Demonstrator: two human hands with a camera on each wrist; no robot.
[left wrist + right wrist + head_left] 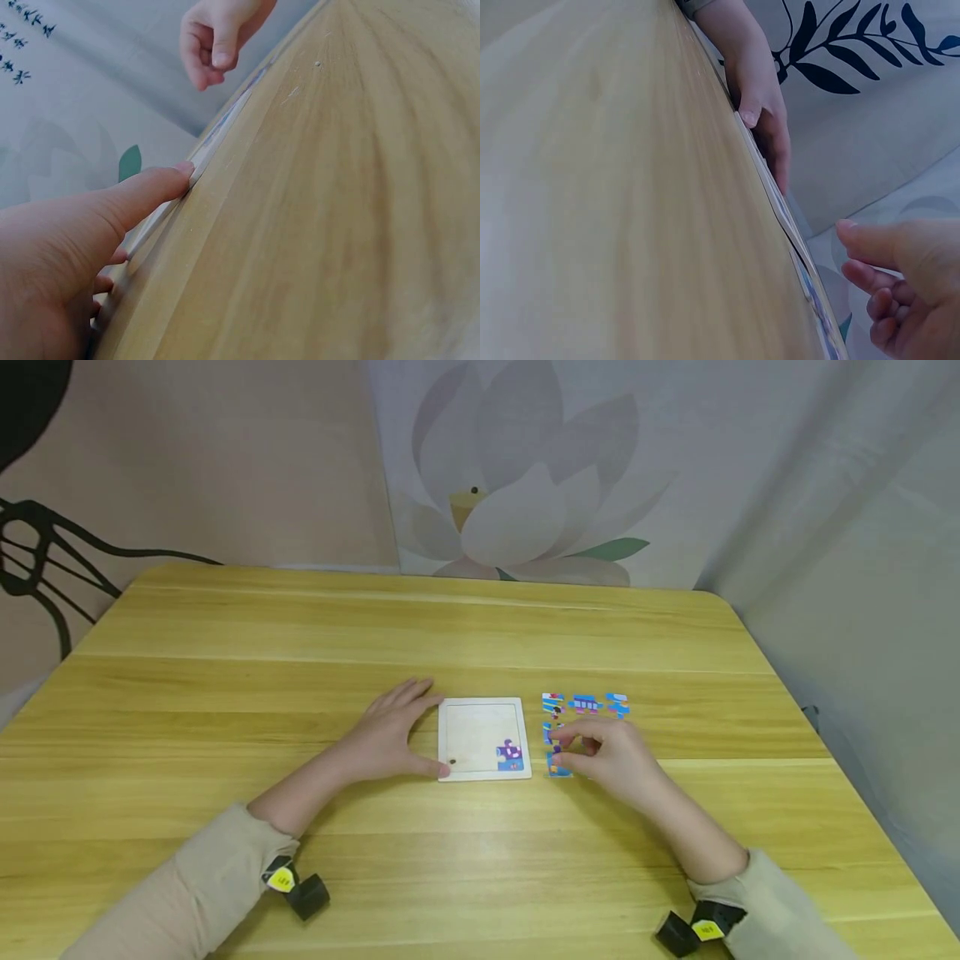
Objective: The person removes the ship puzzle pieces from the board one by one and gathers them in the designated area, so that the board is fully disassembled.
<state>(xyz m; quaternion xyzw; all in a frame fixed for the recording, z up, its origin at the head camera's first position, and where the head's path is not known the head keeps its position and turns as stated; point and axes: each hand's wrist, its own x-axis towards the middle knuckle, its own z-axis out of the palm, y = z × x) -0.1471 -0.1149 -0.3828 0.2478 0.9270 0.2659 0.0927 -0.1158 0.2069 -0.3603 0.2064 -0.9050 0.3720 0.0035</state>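
A square white puzzle tray (480,701) lies on the wooden table, with purple-and-blue puzzle pieces (510,757) fitted in its lower right corner. My left hand (393,731) rests at the tray's left side, fingers spread, the thumb touching the near left corner. In the left wrist view that thumb (154,191) lies on the tray's edge. Over loose blue puzzle pieces (558,771) right of the tray is my right hand (611,756). Its thumb and forefinger stand apart; nothing shows between them in the right wrist view. Part of the loose pieces is hidden beneath this hand.
More loose pieces, including a blue-and-purple one (585,703) and a blue one (618,704), lie beyond the right hand. A dark metal chair (33,547) stands past the table's (420,627) far left edge. A flower-printed curtain (525,468) hangs behind.
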